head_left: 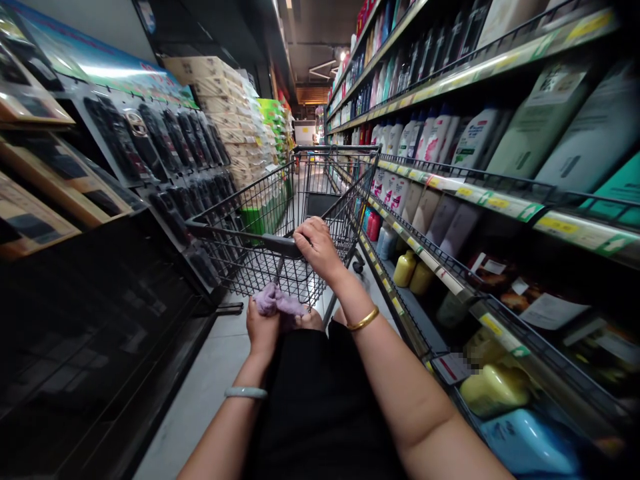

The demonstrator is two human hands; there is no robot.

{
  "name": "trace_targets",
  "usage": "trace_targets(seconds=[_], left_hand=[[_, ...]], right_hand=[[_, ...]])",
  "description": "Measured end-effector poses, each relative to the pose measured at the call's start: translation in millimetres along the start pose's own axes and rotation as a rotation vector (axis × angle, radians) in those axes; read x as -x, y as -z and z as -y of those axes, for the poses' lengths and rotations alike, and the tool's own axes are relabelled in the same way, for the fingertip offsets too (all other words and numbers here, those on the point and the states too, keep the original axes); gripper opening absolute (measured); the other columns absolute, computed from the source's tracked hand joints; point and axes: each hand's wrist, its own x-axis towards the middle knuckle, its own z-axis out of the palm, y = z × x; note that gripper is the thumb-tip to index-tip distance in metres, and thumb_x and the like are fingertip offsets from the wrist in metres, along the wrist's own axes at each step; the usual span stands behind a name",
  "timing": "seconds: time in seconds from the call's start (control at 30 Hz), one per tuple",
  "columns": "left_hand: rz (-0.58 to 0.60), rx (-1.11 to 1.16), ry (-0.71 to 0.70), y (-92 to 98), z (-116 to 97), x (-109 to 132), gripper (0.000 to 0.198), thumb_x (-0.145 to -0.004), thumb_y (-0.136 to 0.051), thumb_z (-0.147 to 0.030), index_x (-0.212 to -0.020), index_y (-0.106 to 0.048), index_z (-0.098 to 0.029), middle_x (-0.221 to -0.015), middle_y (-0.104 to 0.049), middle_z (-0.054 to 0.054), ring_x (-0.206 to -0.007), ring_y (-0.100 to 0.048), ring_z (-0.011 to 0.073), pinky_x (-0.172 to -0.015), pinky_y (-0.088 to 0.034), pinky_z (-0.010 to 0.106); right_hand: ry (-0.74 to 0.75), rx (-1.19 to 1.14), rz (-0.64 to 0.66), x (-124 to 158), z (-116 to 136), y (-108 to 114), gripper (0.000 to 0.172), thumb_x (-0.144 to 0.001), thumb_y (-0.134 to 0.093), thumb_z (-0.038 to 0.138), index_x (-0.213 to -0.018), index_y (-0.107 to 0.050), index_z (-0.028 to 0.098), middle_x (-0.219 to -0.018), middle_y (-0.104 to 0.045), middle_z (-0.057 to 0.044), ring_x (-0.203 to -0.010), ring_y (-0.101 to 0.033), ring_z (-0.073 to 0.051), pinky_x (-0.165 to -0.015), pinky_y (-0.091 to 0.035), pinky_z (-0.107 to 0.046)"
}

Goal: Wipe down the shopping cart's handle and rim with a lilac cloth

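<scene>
In front of me stands a black wire shopping cart [250, 257], its basket showing nothing inside. My right hand [316, 245] is wrapped around the cart's handle [280, 245] at its right part; a gold bangle circles that wrist. Lower down, beside the near side of the basket, my left hand [263, 327] grips a crumpled purple cloth [275, 300]. The cloth hangs over toward my knee, and most of the left fingers are hidden behind it. A pale bangle sits on the left wrist.
Shelves of shampoo bottles [473, 137] run close along the right. On the left are a black display stand [90, 347] and hanging packaged items [170, 133]. Stacked cartons [210, 107] stand farther along. The tiled floor [200, 387] shows between them.
</scene>
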Motion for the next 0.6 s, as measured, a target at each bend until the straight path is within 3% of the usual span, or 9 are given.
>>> trace_targets(seconds=[0.07, 0.17, 0.3, 0.37, 0.6], left_hand=[[-0.016, 0.006, 0.045, 2.4, 1, -3, 0.039, -0.064, -0.074, -0.028, -0.099, -0.056, -0.023, -0.089, -0.066, 0.001, -0.08, -0.065, 0.0208, -0.076, -0.055, 0.033], [-0.052, 0.045, 0.064, 0.4, -23, -19, 0.046, -0.069, -0.073, -0.033, -0.11, -0.055, -0.023, -0.1, -0.067, 0.004, -0.089, -0.067, 0.0214, -0.083, -0.055, 0.035], [-0.032, 0.158, -0.12, -8.2, -68, -36, 0.05, -0.074, -0.073, -0.036, -0.119, -0.054, -0.023, -0.115, -0.066, 0.006, -0.102, -0.066, 0.0221, -0.095, -0.053, 0.036], [-0.024, 0.139, -0.157, -11.0, -74, -33, 0.049, -0.071, -0.073, -0.035, -0.115, -0.055, -0.024, -0.113, -0.066, 0.006, -0.103, -0.065, 0.0235, -0.097, -0.053, 0.038], [-0.017, 0.207, 0.105, -4.3, -20, -10, 0.04, -0.07, -0.073, -0.028, -0.106, -0.058, -0.021, -0.092, -0.068, 0.003, -0.082, -0.067, 0.0184, -0.08, -0.057, 0.032]], right_hand=[[-0.003, 0.0, -0.005, 0, 0, 0, 0.03, -0.105, -0.045, 0.045, -0.092, -0.063, 0.024, -0.102, -0.063, -0.005, -0.116, -0.05, -0.021, -0.114, -0.032, -0.04], [0.013, -0.008, -0.021, 0, -1, -1, 0.032, -0.105, -0.044, 0.046, -0.091, -0.062, 0.024, -0.1, -0.063, -0.005, -0.114, -0.051, -0.021, -0.114, -0.033, -0.04], [0.022, -0.008, -0.02, 0, -1, -1, 0.032, -0.105, -0.043, 0.046, -0.09, -0.062, 0.024, -0.099, -0.063, -0.005, -0.112, -0.052, -0.021, -0.115, -0.033, -0.04], [0.021, -0.005, -0.013, 0, 0, 0, 0.032, -0.105, -0.043, 0.046, -0.09, -0.061, 0.024, -0.099, -0.063, -0.005, -0.112, -0.052, -0.021, -0.114, -0.033, -0.039], [0.02, -0.01, -0.019, 0, 2, 1, 0.032, -0.105, -0.043, 0.045, -0.091, -0.062, 0.024, -0.099, -0.063, -0.005, -0.112, -0.052, -0.021, -0.114, -0.033, -0.04]])
